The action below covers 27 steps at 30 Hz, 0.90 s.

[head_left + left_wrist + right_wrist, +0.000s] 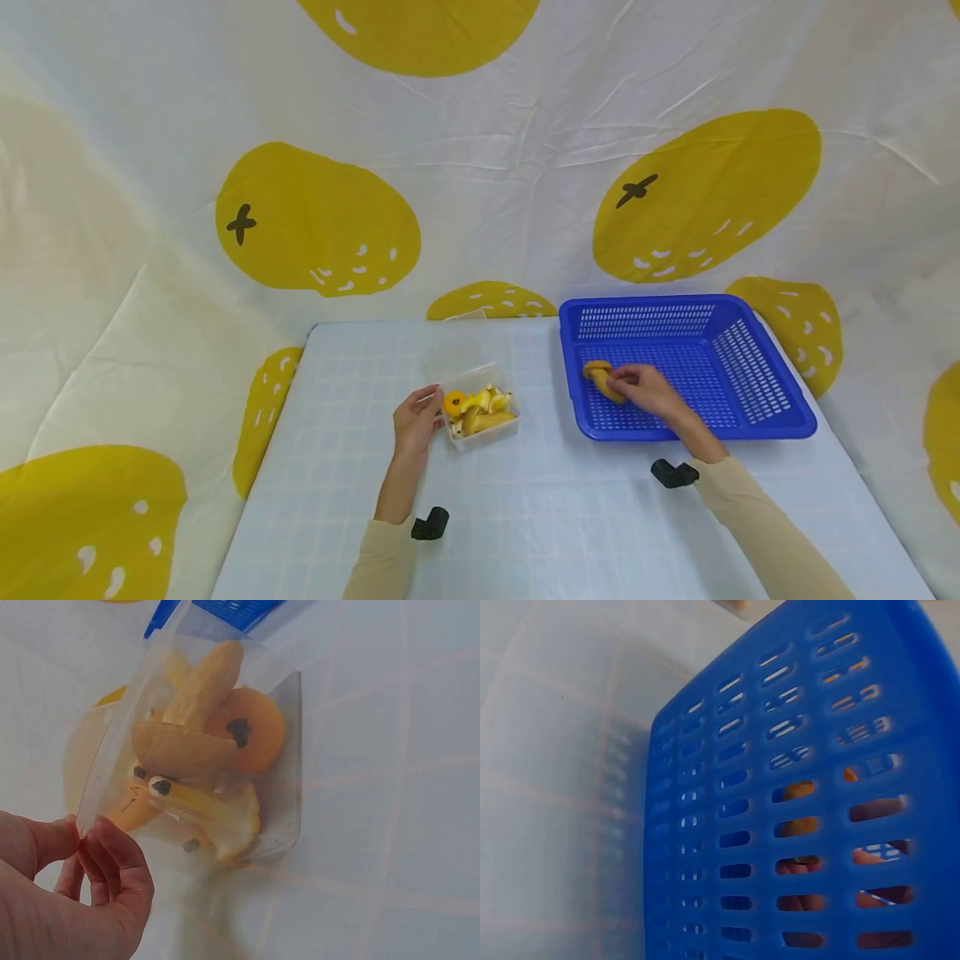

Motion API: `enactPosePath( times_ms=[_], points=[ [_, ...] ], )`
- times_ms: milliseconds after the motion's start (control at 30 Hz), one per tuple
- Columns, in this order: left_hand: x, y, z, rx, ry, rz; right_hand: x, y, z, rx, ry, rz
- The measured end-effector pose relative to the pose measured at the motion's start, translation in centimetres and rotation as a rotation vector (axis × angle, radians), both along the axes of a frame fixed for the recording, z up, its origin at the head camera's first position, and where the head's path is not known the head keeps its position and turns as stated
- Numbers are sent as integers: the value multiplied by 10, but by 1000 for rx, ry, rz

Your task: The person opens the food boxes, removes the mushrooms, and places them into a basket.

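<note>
The container [487,436] sits left of the basket [690,375] — both on the table [540,525].

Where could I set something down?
Bare tablecloth lies between the clear plastic box and the blue basket, and left of the left hand. The basket's right side is free. Crowded: the box, full of yellowish pieces, and the basket's left, where the right hand holds a mushroom.

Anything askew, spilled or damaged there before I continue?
Only a mild oddity: the clear plastic box, holding yellow and tan pieces, sits turned at an angle to the far edge of the pale checked tabletop. The left hand pinches its rim. I see no spill or damage.
</note>
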<state>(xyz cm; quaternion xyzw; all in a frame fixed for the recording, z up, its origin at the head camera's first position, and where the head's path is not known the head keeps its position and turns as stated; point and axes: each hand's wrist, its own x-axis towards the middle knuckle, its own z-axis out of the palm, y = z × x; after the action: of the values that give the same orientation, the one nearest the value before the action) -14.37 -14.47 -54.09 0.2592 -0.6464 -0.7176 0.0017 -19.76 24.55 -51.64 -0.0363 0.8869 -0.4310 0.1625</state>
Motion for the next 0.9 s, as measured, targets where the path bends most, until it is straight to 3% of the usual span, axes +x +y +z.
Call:
enactPosePath(
  times_ms=[267,400,567,700,900],
  points=[
    [0,2,-1,-5,33,10,-3,0,-4,-6,-132,18],
    [0,2,-1,-7,42,16,-3,2,-5,61,-144,28],
    [-1,2,0,-12,23,15,1,2,2,136,-88,38],
    [-1,1,0,-19,13,12,4,-4,10,95,-15,72],
    [0,0,0,-24,14,11,6,-22,22,58,164,105]
  ],
)
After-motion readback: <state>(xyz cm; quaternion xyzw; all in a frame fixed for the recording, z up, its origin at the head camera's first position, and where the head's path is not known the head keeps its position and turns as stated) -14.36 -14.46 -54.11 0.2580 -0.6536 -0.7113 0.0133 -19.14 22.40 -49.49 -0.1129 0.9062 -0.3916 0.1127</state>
